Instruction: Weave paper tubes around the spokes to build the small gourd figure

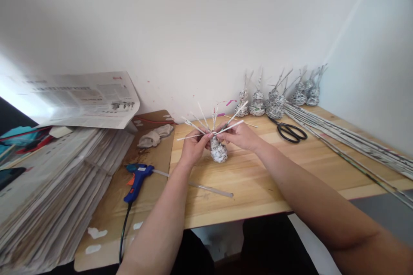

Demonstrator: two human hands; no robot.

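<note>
Between my two hands is a small woven paper gourd (pixel 219 153), made of rolled newspaper strips, its round body hanging just over the wooden table. Several paper sticks fan out from its top. My left hand (pixel 195 145) is closed on the gourd's neck from the left, thumb at the base of the sticks. From the right, my right hand (pixel 237 136) pinches the same spot, fingers partly behind the sticks. Both sets of fingertips meet near the neck, which they partly cover.
Several finished-looking woven gourds (pixel 257 104) line the wall. Black scissors (pixel 292 132) and long paper rolls (pixel 348 139) lie at right. A blue glue gun (pixel 138 184) rests on cardboard (pixel 106 223) at left, beside stacked newspapers (pixel 64 189). A glue stick (pixel 213 190) lies in front, a crumpled glove-like cloth (pixel 155 136) behind.
</note>
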